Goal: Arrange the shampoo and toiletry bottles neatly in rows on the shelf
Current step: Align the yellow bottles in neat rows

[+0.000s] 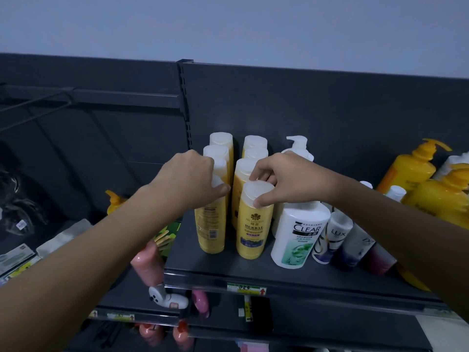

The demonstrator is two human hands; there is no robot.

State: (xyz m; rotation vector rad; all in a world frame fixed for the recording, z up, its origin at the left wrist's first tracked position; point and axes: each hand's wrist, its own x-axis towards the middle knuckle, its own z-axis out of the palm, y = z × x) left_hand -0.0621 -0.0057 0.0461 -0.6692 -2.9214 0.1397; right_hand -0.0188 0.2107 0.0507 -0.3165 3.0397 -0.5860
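Gripping front yellow bottles (250, 222) — one per hand; eight yellow bottles in two rows; left hand (189, 177), right hand (281, 175).

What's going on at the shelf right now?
A person is lining up yellow bottles in two rows on the dark shelf. The left hand rests on the cap of the front bottle in the left row. The right hand grips the white cap of the front HERBAL bottle. A white CLEAR bottle stands just beside it.
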